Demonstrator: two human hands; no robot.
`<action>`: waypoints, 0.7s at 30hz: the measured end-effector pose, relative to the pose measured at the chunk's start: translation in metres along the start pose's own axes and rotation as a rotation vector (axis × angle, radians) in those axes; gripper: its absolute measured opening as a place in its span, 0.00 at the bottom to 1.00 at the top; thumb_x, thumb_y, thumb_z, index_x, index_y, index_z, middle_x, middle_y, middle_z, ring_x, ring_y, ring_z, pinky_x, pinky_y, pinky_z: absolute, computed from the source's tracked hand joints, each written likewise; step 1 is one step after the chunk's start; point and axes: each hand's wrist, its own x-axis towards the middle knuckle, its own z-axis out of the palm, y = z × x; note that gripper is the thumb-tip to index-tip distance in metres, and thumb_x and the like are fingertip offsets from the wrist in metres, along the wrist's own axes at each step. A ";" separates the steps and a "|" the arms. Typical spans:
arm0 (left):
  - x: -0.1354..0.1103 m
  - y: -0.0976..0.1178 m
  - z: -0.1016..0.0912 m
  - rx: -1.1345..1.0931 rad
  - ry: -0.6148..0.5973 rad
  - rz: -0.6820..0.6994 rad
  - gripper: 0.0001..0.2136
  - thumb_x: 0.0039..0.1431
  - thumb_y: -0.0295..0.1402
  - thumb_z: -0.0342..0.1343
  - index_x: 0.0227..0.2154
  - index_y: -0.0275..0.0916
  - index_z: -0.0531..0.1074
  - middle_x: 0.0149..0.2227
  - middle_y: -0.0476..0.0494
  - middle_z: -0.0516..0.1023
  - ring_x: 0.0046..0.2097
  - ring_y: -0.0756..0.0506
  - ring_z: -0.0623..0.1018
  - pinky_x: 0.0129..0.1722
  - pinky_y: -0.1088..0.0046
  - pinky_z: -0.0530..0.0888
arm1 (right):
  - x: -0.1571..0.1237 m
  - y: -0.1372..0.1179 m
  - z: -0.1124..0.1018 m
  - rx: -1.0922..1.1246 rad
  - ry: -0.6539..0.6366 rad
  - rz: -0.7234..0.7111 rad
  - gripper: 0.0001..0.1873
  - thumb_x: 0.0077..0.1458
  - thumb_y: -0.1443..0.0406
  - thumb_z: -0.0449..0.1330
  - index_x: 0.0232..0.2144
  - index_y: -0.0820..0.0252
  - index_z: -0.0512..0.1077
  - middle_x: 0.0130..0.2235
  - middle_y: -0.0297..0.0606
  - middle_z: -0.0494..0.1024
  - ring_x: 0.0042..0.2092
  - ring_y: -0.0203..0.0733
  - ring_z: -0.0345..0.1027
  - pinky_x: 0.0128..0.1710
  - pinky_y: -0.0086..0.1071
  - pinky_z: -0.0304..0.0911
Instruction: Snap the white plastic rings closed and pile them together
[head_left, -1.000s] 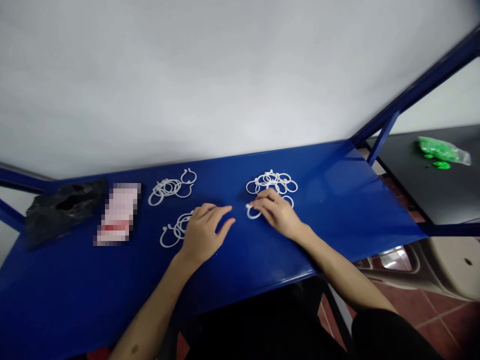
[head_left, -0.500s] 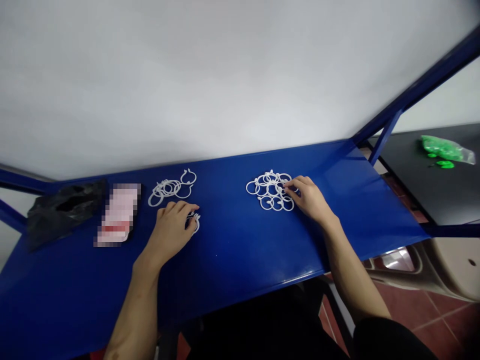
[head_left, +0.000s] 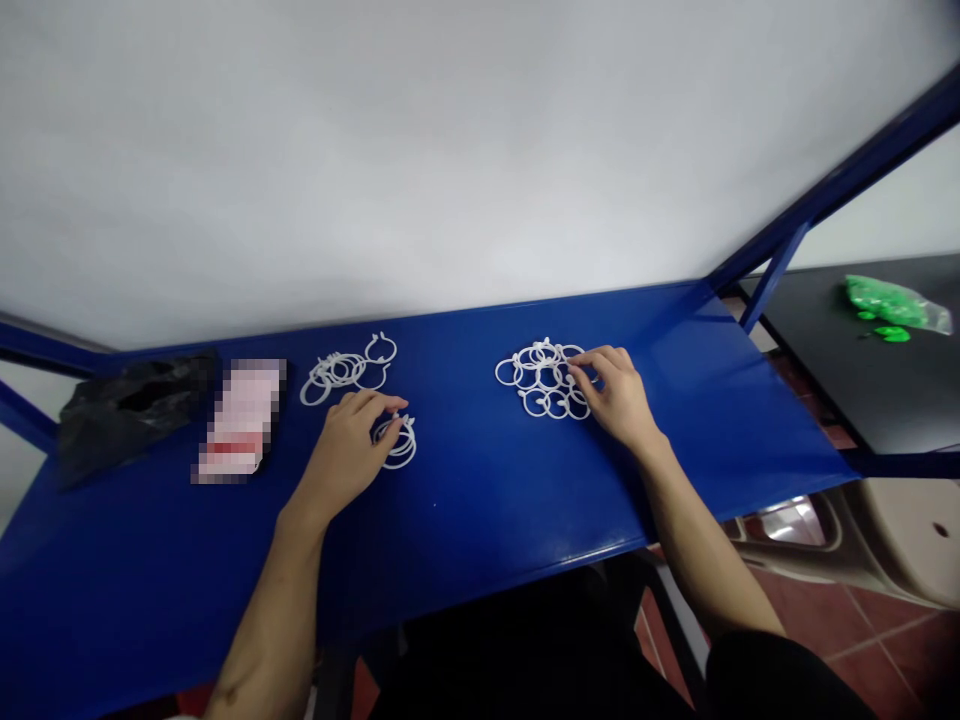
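My left hand point(head_left: 351, 442) curls its thumb and index finger around a few white plastic rings point(head_left: 400, 465) with small clip-like ends. Part of these rings is hidden under the thumb. Just beyond that hand, a loose pile of similar white rings point(head_left: 341, 370) lies on the blue table. On the right, my right hand point(head_left: 616, 393) pinches with thumb and index finger at the edge of another white ring cluster point(head_left: 547, 377), which lies spread and overlapping. The fingers partly cover the ring there.
A pixelated pink-and-white item point(head_left: 244, 415) lies left on the blue table point(head_left: 480, 470), beside a crumpled black plastic bag point(head_left: 127, 415). A white wall stands behind. At right are a blue frame post point(head_left: 776, 275), a dark table point(head_left: 885, 390) with a bag of green pieces point(head_left: 889, 300), and a beige chair point(head_left: 907, 530).
My left hand has shifted slightly right with its rings, which now show more fully and look flatter. My right hand stays at the right cluster, nearly unmoved.
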 end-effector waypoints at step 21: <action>0.001 0.032 0.030 -0.674 0.088 0.016 0.06 0.60 0.35 0.61 0.38 0.42 0.74 0.38 0.47 0.75 0.35 0.50 0.77 0.37 0.72 0.75 | -0.026 -0.110 0.076 0.384 -0.408 -0.205 0.06 0.65 0.64 0.60 0.44 0.58 0.69 0.42 0.39 0.81 0.42 0.44 0.71 0.46 0.39 0.68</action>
